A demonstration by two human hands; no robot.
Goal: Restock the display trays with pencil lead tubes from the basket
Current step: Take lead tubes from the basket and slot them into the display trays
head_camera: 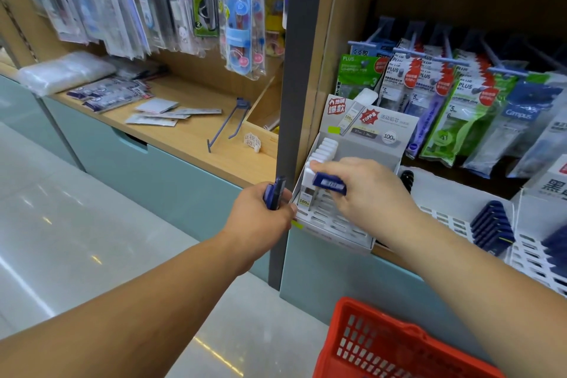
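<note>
A white display tray (pixel 340 228) with slotted cells stands at the shelf's front edge, with a row of white-capped lead tubes (pixel 322 150) along its left side. My right hand (pixel 368 193) pinches a blue lead tube (pixel 329 183) just above the tray's front-left cells. My left hand (pixel 260 218) grips a few blue lead tubes (pixel 274 192) beside the tray's left edge. The red basket (pixel 383 344) sits low at the bottom right; what it holds is hidden.
A second white tray (pixel 527 250) with blue tubes (pixel 492 230) stands to the right. Packaged refills (pixel 460 101) hang on hooks behind the trays. A dark post (pixel 294 70) divides the shelves. Loose packets and a blue hook (pixel 228 123) lie on the left wooden shelf.
</note>
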